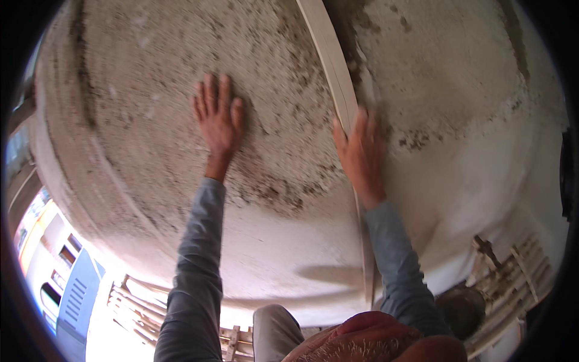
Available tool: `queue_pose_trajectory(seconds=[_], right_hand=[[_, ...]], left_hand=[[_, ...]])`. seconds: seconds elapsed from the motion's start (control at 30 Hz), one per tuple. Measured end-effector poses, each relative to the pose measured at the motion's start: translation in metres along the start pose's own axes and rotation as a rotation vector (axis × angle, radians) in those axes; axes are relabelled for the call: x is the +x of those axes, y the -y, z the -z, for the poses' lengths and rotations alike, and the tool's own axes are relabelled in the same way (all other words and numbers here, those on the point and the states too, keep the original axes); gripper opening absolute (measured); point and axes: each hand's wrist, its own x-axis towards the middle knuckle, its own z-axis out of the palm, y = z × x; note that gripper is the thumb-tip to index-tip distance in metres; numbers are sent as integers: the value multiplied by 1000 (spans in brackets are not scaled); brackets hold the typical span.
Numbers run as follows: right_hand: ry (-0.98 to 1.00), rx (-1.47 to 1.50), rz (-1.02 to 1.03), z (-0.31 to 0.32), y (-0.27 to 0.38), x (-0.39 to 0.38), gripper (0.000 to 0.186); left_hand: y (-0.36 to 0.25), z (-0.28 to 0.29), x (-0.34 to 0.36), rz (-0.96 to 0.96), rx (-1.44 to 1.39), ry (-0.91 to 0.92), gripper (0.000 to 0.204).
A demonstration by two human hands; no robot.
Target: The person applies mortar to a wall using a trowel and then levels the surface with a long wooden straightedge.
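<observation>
A wide plastered surface (151,114) fills most of the view, rough and pitted with dark specks above and smoother and paler lower down. My left hand (220,123) lies on the rough part, palm toward it and fingers stretched apart, holding nothing. A long, pale wooden batten (329,51) runs from the top edge down past the middle. My right hand (365,160) is on this batten, with the thumb at its left edge and the slightly blurred fingers at its right. The lower length of the batten passes behind my right wrist.
Wooden slatted racks (136,308) stand low at the left, with more slats (512,283) at the lower right. Beside these is a dark rounded object (461,311) that I cannot make out. A blue panel (78,301) and a building show outside at the far left.
</observation>
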Motion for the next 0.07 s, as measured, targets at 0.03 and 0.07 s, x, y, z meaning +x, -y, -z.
queue_pose_trajectory(seconds=[0.03, 0.07], right_hand=[[-36, 36, 2, -10, -6, -17, 61], [-21, 47, -67, -23, -18, -31, 70]], left_hand=[[-7, 5, 3, 17, -11, 26, 63], [-6, 15, 26, -2, 9, -12, 63]])
